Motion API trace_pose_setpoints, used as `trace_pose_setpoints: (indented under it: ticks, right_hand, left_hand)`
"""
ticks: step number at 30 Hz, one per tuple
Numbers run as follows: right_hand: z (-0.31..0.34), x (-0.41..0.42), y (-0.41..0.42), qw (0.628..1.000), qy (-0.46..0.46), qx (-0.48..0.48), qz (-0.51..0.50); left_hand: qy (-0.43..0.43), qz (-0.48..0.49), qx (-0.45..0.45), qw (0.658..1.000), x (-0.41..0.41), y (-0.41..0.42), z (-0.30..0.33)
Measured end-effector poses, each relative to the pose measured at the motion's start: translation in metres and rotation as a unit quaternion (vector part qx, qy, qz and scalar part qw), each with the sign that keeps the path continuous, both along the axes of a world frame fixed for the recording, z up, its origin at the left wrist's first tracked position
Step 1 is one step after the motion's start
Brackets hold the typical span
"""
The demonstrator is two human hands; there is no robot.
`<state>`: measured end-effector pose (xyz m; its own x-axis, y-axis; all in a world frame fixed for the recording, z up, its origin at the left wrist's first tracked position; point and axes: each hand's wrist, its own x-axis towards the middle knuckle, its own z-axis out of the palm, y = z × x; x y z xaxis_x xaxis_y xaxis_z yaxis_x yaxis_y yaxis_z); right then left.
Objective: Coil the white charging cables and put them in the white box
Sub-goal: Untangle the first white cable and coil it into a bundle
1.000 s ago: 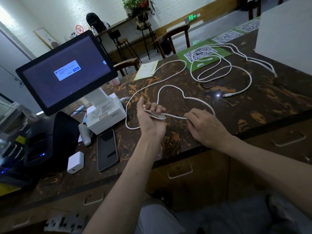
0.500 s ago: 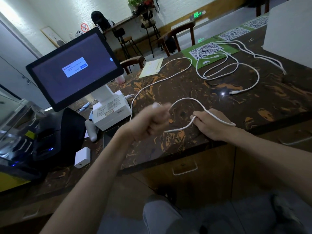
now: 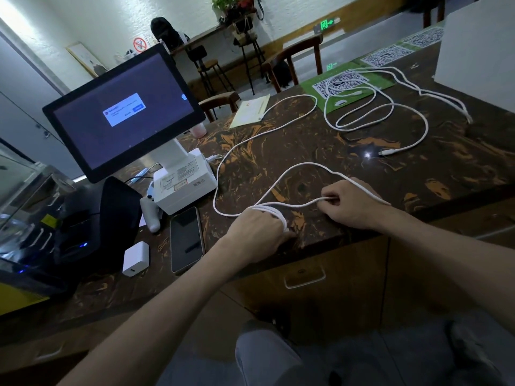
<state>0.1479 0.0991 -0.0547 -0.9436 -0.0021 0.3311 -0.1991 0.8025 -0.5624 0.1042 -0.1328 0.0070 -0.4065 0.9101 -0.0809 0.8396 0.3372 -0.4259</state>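
A long white charging cable point(image 3: 281, 118) snakes across the dark marbled counter point(image 3: 306, 151) toward me. My left hand point(image 3: 257, 228) is turned knuckles up near the front edge, with turns of that cable wound round its fingers. My right hand point(image 3: 352, 206) pinches the same cable a little to the right, and a loop arches over the counter behind it. A second white cable point(image 3: 390, 112) lies in loose loops farther back. The white box point(image 3: 476, 48) stands at the far right, cut off by the frame edge.
A touchscreen terminal point(image 3: 122, 112) on a white base point(image 3: 184, 182) stands at the left. A phone point(image 3: 186, 239), a white charger brick point(image 3: 136, 258) and a black device point(image 3: 111, 218) lie beside it. Green QR mats point(image 3: 345, 89) and a paper point(image 3: 250, 110) sit at the back.
My left hand turned over and dropped toward the counter's front edge, taking cable round its fingers. The right hand stayed pinching the cable, and the loop behind it shifted.
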Motion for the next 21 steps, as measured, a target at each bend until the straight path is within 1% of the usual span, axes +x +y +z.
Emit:
trace_pose_setpoints:
  ticks: [2,3,7,8,10,13,14,16,19,21]
  right_hand:
    - [0.001,0.002,0.0,1.0,0.005,-0.001,0.015]
    - [0.001,0.003,-0.001,1.0,0.011,0.004,0.016]
    - [0.002,0.006,-0.003,0.999,0.037,0.028,0.004]
    - [0.003,0.006,-0.004,0.998,0.04,0.037,0.004]
    - [0.003,0.007,-0.005,0.998,0.046,0.048,0.005]
    - [0.002,0.006,-0.005,0.998,0.053,0.04,0.004]
    - [0.001,0.005,-0.005,0.998,0.056,0.038,0.002]
    - [0.001,0.006,-0.006,0.997,0.066,0.042,-0.001]
    - [-0.001,0.008,-0.008,0.995,0.086,0.047,0.013]
    - [-0.001,0.009,-0.008,0.994,0.096,0.044,0.023]
  left_hand:
    - [0.006,-0.021,0.063,0.998,-0.004,-0.005,-0.006]
    - [-0.006,-0.01,0.096,0.995,-0.006,-0.007,-0.008]
    - [-0.077,0.114,0.187,0.973,-0.016,-0.005,-0.019]
    - [-0.106,0.136,0.212,0.962,-0.018,-0.002,-0.023]
    - [-0.175,0.183,0.269,0.929,-0.018,0.005,-0.027]
    - [-0.238,0.23,0.338,0.881,-0.019,0.017,-0.031]
    - [-0.263,0.242,0.366,0.859,-0.018,0.021,-0.031]
    - [-0.326,0.267,0.437,0.795,-0.016,0.027,-0.033]
    - [-0.432,0.324,0.504,0.674,-0.015,0.037,-0.035]
    - [-0.471,0.345,0.554,0.594,-0.018,0.046,-0.034]
